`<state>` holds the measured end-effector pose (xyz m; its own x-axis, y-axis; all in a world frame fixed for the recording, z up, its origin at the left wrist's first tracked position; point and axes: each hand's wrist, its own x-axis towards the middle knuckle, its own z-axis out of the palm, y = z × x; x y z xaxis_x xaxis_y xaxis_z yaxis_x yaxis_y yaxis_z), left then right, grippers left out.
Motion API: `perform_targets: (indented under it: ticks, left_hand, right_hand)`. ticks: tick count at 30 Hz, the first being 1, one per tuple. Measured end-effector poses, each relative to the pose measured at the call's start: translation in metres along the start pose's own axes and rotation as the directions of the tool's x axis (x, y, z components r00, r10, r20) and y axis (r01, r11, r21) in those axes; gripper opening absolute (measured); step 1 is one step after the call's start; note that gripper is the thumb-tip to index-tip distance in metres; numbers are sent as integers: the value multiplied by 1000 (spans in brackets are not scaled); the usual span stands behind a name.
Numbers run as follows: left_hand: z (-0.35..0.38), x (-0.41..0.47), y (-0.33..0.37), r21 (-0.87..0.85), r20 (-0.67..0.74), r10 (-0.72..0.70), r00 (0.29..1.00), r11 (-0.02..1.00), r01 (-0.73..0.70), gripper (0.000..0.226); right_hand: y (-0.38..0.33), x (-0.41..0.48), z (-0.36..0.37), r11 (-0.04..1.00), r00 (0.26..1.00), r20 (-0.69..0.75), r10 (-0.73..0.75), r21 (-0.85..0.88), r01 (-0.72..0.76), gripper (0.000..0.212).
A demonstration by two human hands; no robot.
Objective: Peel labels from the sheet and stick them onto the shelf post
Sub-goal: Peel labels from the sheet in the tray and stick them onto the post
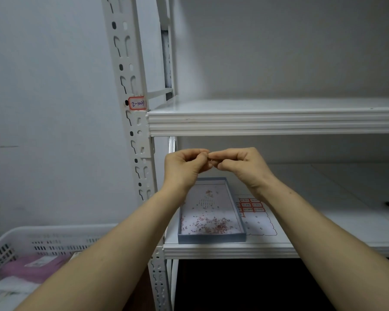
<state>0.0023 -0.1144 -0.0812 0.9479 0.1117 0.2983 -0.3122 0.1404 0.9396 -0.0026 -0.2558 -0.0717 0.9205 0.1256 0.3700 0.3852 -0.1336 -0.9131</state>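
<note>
The white slotted shelf post (130, 70) stands left of centre, with one red-bordered label (137, 103) stuck on it just above the upper shelf. The label sheet (255, 215) lies flat on the lower shelf, several red-framed labels left at its far end. My left hand (184, 168) and my right hand (238, 166) meet fingertip to fingertip in front of the lower shelf opening, fingers curled. They pinch something tiny between them; a small reddish bit shows at the contact, too small to identify.
A shallow blue tray (211, 239) with small reddish scraps sits on the lower shelf (234, 251), left of the sheet. A white perforated basket (43, 241) holding pink and white items stands at lower left. The upper shelf (274, 123) juts out above my hands.
</note>
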Motion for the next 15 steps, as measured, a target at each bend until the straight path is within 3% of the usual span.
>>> perform_targets:
  ticks: [7, 15]
  left_hand:
    - [-3, 4, -5, -121, 32, -112, 993, 986, 115, 11]
    - [-10, 6, -4, -259, 206, -274, 939, 910, 323, 18]
  right_hand:
    - [2, 3, 3, 995, 1000, -15, 6, 101, -5, 31]
    - [5, 5, 3, 998, 999, -20, -42, -40, 41, 21]
